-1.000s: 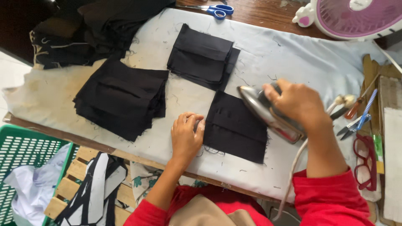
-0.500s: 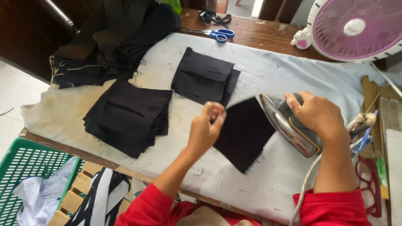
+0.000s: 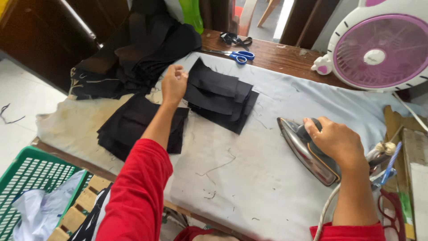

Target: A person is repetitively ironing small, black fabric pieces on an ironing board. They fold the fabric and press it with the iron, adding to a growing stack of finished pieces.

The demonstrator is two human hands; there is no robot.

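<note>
The left hand (image 3: 174,84), arm stretched forward in a red sleeve, pinches the edge of a black fabric piece (image 3: 214,85) atop the far stack (image 3: 223,105) on the pale blue ironing cloth (image 3: 249,178). The right hand (image 3: 334,143) wraps closed around the handle of the iron (image 3: 303,151), tilted on its side.

A white and purple fan (image 3: 379,49) stands at the far right of the worktop (image 3: 285,56), with blue-handled scissors (image 3: 238,56) lying near the back edge. A green basket (image 3: 31,178) holding white cloth (image 3: 40,209) sits below at the left, and red-framed glasses (image 3: 394,214) lie at the right edge.
</note>
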